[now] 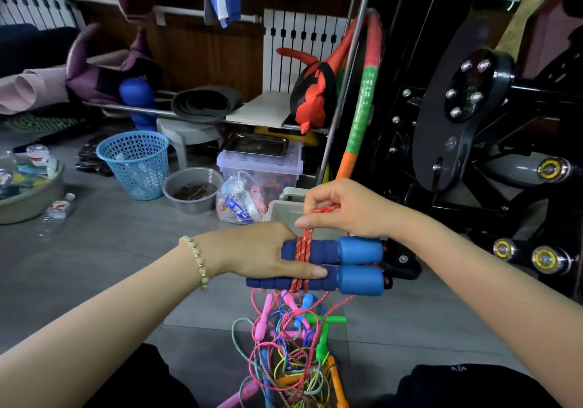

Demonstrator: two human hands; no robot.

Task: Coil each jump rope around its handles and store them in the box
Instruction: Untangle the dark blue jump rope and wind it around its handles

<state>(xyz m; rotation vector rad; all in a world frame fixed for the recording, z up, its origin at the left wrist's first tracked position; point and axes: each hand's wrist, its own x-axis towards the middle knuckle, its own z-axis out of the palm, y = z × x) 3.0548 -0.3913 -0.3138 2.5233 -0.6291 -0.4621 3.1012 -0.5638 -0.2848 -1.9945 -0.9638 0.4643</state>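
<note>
My left hand (268,251) grips two blue foam jump-rope handles (347,265) held side by side, thumb lying along the lower one. A red patterned rope (302,256) is wound a few turns around both handles. My right hand (344,207) pinches that red rope just above the handles. A grey-beige box (284,212) stands on the floor right behind my hands, mostly hidden by them. Below the handles lies a tangled pile of coloured jump ropes (293,344) with pink, green, blue and orange handles.
A blue mesh basket (134,163), a grey bowl (192,191), a clear lidded bin (262,163) and a plastic bag (239,199) sit behind on the grey floor. Black gym equipment (473,123) fills the right side. A plastic bottle (58,212) lies at the left.
</note>
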